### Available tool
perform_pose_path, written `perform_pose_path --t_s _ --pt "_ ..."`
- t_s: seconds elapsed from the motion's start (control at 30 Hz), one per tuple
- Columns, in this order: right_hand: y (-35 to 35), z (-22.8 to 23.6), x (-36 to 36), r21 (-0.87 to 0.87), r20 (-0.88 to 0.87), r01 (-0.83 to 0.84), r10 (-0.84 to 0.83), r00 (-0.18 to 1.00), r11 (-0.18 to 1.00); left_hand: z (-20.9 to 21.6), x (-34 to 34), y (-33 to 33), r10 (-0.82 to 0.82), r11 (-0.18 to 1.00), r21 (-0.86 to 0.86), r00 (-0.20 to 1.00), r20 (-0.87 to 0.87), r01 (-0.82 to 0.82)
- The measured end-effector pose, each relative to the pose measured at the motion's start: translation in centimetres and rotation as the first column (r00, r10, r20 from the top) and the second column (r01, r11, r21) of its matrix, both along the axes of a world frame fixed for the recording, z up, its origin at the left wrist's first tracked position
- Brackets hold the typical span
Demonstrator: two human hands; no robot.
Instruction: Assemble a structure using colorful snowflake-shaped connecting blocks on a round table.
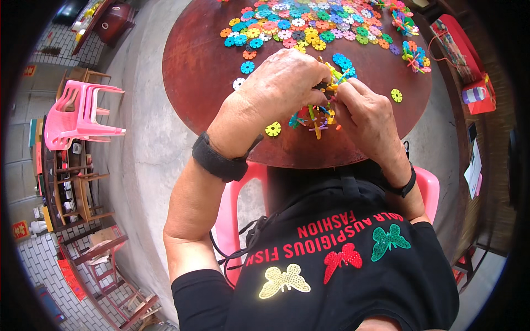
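Note:
My left hand [281,83] and my right hand [367,116] meet over the near part of a round brown table [204,83]. Between them is a cluster of interlocking plastic discs [317,118], multicoloured and joined at several angles. The fingers of my left hand are closed on its upper left side; those of my right hand pinch its right side. My fingers hide part of the cluster. A yellow notched disc [273,129] lies below my left wrist, and another yellow disc [396,95] lies right of my right hand. Several blue discs [342,60] lie just beyond the cluster.
A wide spread of loose coloured discs [303,27] covers the table's far side. Finished-looking disc clusters [415,56] sit along its right edge. Stacked pink chairs [83,118] stand on the floor at left. A red box [479,95] is at far right.

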State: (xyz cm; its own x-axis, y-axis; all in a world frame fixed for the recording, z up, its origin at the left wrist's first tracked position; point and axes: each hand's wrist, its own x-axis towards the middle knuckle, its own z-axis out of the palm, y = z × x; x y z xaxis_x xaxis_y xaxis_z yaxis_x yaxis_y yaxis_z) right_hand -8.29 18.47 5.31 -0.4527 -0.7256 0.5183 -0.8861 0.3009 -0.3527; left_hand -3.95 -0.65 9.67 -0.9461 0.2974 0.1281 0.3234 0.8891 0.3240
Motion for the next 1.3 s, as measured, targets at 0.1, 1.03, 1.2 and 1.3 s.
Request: perform_pose_path --t_s 0.1,1.03,1.2,1.3 --pt "0.1 -0.1 0.0 -0.022 0.007 0.003 -0.003 1.000 1.000 0.5 -0.1 0.1 0.007 1.000 0.018 0.998 0.067 -0.009" --pt "1.7 -0.6 -1.1 -0.283 0.591 0.023 0.155 0.791 0.959 0.0 0.5 0.7 0.181 0.974 0.131 0.982 0.052 -0.186" --pt "1.6 -0.3 -1.0 -0.267 0.591 0.005 0.160 0.791 0.964 -0.4 0.5 0.7 0.217 0.962 0.156 0.974 0.069 -0.226" --pt "1.7 -0.2 -0.7 -0.241 0.584 0.027 0.123 0.802 0.970 -0.4 0.6 0.9 0.212 0.963 0.161 0.976 0.054 -0.219"
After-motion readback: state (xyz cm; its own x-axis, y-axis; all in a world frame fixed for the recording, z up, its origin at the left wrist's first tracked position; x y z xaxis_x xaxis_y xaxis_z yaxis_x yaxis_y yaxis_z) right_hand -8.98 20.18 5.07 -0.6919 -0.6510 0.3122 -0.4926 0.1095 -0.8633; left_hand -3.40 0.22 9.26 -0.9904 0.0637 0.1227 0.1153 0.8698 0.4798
